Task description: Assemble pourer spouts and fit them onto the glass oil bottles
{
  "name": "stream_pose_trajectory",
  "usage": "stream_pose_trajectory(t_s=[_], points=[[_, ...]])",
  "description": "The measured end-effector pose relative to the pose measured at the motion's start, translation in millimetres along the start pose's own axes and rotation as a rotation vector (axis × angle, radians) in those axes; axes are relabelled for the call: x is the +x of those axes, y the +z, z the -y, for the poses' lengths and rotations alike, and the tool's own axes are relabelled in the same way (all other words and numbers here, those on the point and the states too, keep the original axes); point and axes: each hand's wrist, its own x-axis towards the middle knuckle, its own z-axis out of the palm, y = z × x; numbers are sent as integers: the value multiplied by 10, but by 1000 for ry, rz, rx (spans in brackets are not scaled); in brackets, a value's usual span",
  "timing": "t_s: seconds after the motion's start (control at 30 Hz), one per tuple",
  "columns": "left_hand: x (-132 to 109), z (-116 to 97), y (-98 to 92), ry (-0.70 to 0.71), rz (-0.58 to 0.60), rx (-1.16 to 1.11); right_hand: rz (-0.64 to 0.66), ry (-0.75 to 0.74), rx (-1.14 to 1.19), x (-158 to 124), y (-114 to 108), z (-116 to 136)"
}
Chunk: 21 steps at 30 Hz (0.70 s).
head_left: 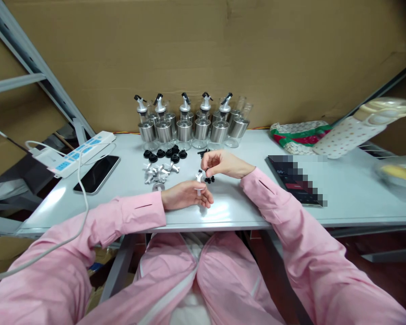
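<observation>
My left hand (186, 195) rests on the table near its front edge, fingers closed round a small silver pour spout (199, 177) that sticks up from them. My right hand (219, 163) hovers just above and right of it, fingers pinched on a small black piece at the spout's top. A few loose black caps (209, 179) lie under the right hand. To the left sit a heap of silver spouts (159, 172) and a cluster of black stoppers (165, 154). Both sleeves are pink.
A row of glass-and-steel oil bottles (192, 124) stands at the back by the cardboard wall. A white power strip (75, 153) and a phone (97, 174) lie at the left. A dark device (292, 178), a patterned cloth (299, 135) and a plastic bag (397, 174) sit at the right.
</observation>
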Motion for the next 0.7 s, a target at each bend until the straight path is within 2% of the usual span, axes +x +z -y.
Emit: stream_pose_trajectory(t_s=[0.1, 0.27, 0.47, 0.7], points=[[-2, 8, -19, -14, 32, 20, 42, 2, 11, 9, 56, 0], [18, 25, -14, 14, 4, 89, 60, -14, 4, 6, 151, 22], [39, 39, -1, 12, -9, 134, 66, -21, -6, 4, 161, 25], [15, 36, -18, 36, 20, 83, 9, -54, -24, 21, 184, -13]])
